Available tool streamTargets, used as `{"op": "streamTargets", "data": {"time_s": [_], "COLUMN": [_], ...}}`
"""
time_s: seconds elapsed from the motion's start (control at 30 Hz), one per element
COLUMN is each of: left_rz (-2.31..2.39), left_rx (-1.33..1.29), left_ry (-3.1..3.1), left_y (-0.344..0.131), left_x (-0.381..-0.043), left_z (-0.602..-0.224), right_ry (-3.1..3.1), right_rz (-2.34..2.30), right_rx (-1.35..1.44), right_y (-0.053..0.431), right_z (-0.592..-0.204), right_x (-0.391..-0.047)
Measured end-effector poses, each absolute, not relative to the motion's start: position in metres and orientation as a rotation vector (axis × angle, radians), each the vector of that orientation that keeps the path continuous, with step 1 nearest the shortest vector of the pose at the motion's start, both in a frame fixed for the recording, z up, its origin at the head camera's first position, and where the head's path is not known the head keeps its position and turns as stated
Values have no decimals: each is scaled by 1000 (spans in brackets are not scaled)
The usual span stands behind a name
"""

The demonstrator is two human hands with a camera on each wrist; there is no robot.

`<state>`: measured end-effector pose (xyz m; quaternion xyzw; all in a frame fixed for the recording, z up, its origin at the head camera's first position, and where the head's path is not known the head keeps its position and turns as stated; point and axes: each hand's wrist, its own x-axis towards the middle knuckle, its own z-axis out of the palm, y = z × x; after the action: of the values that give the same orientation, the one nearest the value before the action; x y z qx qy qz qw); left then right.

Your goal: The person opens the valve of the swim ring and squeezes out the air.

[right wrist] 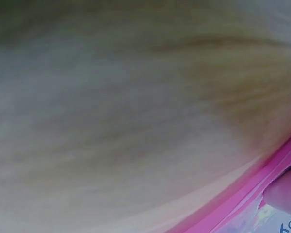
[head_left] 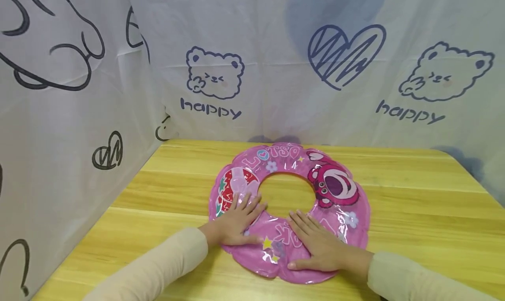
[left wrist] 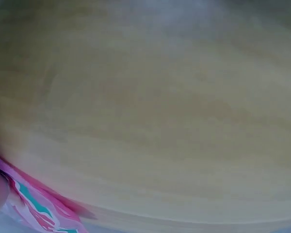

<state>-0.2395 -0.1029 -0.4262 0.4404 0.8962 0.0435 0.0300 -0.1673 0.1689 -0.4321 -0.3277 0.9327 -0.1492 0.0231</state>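
A pink inflatable swim ring (head_left: 289,156) with a bear face, a strawberry and lettering printed on it lies flat on the wooden table (head_left: 158,235). My left hand (head_left: 238,222) rests on its near left part, fingers straight and spread over the strawberry print. On the near right part my right hand (head_left: 319,246) presses with straight fingers, their tips close to the center hole. In the left wrist view a strip of the ring (left wrist: 43,208) shows at the lower left. The right wrist view has its pink edge (right wrist: 233,199) at the lower right.
A white cloth (head_left: 276,86) with drawn bears, hearts and the word "happy" hangs behind the table. Another printed cloth (head_left: 71,139) hangs along the left side. Bare wood surrounds the ring.
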Motion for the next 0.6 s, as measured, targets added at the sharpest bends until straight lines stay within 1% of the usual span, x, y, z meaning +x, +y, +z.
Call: {"op": "streamTargets", "data": {"time_s": [0.2,0.33,0.47,0.6], "left_rz": [-35,-63,75,62], "left_rx": [1416,1441,1382,1311], "left_ry": [2829,2804,2743,2779], "left_y": [-102,-99,-92,-86], "left_x": [-237,-227,-213,-204], "left_z": [-428,-426,-426,-427], "right_ry": [2895,2899,2898,2904], "right_rz": [-424,-407,-396,-373], "right_rx": [-1006,-1005,-1001,-998], "right_y": [168,167,167,166], "right_z": [-432,-431,-430,-430], "right_x": [-168,-167,-167,-167]}}
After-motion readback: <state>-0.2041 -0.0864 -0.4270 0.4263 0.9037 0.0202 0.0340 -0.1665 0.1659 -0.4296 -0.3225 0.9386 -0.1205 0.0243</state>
